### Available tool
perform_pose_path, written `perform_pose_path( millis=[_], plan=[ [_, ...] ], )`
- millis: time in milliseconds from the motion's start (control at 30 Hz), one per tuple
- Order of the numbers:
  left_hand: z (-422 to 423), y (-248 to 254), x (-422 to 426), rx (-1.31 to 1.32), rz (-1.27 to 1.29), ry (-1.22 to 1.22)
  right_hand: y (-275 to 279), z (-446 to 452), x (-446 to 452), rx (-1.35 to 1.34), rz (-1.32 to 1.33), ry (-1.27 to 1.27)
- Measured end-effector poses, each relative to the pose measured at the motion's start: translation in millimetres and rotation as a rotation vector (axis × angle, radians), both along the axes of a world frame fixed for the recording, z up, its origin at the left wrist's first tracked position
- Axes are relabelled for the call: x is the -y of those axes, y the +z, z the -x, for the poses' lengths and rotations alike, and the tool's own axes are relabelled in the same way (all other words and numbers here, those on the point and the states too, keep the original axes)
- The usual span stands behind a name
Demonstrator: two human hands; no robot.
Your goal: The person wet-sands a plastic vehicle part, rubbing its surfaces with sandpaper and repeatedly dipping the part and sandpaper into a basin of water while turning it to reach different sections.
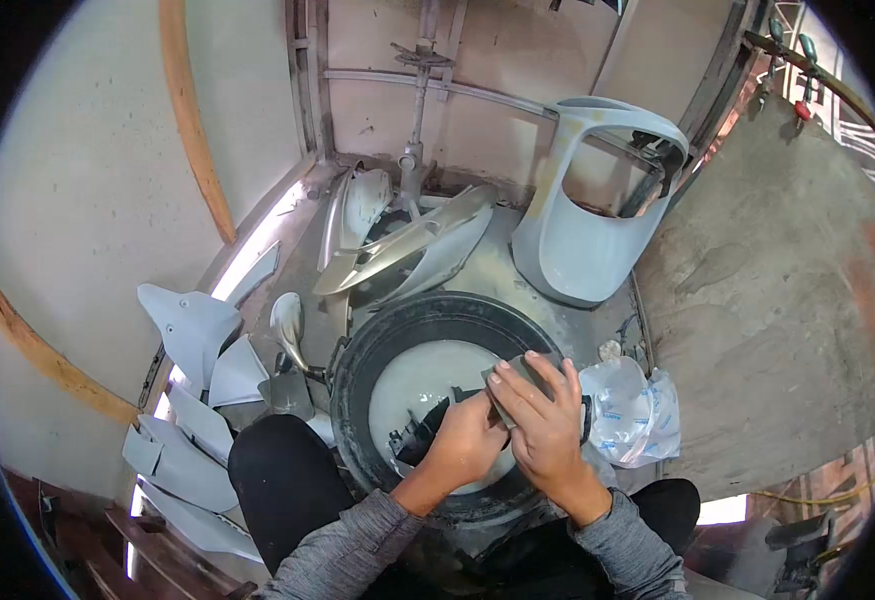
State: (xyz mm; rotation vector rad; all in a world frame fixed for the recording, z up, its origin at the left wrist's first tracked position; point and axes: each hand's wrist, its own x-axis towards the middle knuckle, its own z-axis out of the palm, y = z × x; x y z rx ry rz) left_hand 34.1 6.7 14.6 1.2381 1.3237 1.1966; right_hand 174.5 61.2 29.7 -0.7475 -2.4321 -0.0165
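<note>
A black bucket (354,340) of milky water (412,375) stands between my knees. Above it, my left hand (462,440) is closed around a black plastic part (419,432), whose lower end reaches down to the water. My right hand (547,425) holds a grey-green sheet that looks like sandpaper (506,402), pressed between its fingers and the upper end of the part. Its fingers lie long over the sheet. Both hands are close together over the bucket's right half, and they hide much of the part.
Several pale grey panels (187,460) lie at the left. Behind the bucket are silver-gold curved panels (412,245) and a large light grey shell (582,240). A clear plastic bag (632,415) sits right of the bucket, beside a worn grey board (767,280). A silver mirror-like piece (288,325) stands left.
</note>
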Motion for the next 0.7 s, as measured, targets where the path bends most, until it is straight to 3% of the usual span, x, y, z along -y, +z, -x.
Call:
perform_pose_path(
  millis=[67, 133, 167, 267, 300, 367, 400, 467, 500, 600, 700],
  plan=[
    [2.1, -10.2, -0.6, 0.016, 0.045, -0.05, -6.5, -2.7, -4.0, 0.01, 0.0, 0.005],
    [-5.6, -22.1, -2.0, 0.408, -0.068, -0.036, -6.8, -8.0, -12.8, 0.008, 0.002, 0.005],
    [-7.1, -26.2, -3.2, 0.458, -0.07, -0.045, -8.7, -12.2, -18.5, 0.0, 0.021, -0.054],
    [2.8, -16.0, -2.2, 0.386, 0.002, -0.103, -2.1, -14.6, -16.3, -0.051, 0.058, -0.122],
    [5.1, -17.9, -1.4, 0.39, 0.005, -0.1, 4.1, -7.6, -7.9, -0.06, 0.046, -0.035],
    [7.0, -22.4, 0.7, 0.046, -0.126, -0.103, -2.3, 1.7, -1.0, -0.043, 0.025, 0.052],
    [8.6, -21.1, 0.4, 0.038, -0.12, -0.115, -4.8, 0.4, -2.7, -0.053, 0.031, 0.041],
    [13.7, -16.9, 0.8, 0.248, 0.009, -0.132, -5.9, -0.4, -8.6, -0.065, 0.074, 0.053],
    [8.4, -16.4, 0.7, 0.482, -0.092, -0.078, -4.3, -0.7, -10.4, -0.076, 0.106, 0.05],
    [31.6, -4.4, 5.2, 0.362, 0.097, -0.001, -17.8, -14.1, -31.6, -0.097, 0.257, -0.021],
    [49.8, -5.4, 1.2, 0.465, 0.008, 0.265, -51.3, -35.5, -61.1, -0.309, 0.412, -0.058]
  ],
)
